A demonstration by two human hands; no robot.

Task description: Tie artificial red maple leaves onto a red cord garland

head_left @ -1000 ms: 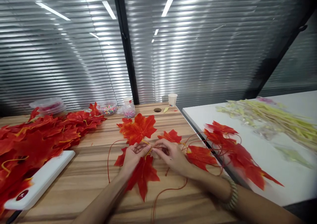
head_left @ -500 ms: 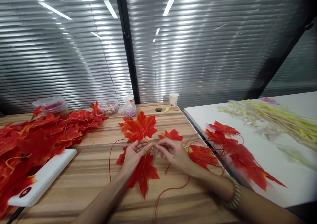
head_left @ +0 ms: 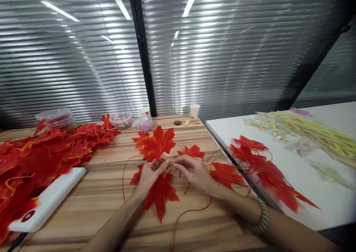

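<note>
My left hand (head_left: 149, 174) pinches the yellow stem of an artificial maple leaf (head_left: 160, 143), orange-red, which points away from me. Below the fingers hangs another red maple leaf (head_left: 161, 194), its stem end at the same spot. My right hand (head_left: 196, 173) is closed in a pinch, its fingertips meeting the left ones at the stems; what lies between them is too small to make out. A thin red cord (head_left: 191, 210) curves over the table under my right wrist, and a loop of it arcs out left of my left hand.
More leaves on cord (head_left: 274, 177) trail onto the white table (head_left: 222, 127) at right. A big pile of red leaves (head_left: 47, 148) lies left, beside a white device (head_left: 52, 200). Bead containers (head_left: 121, 121) and a paper cup (head_left: 194, 111) stand at the back, near a table hole (head_left: 177, 123).
My right fingertips have shifted slightly at the stems, close against the left fingers. The leaves and cord lie nearly as before; the whole view has moved a little.
</note>
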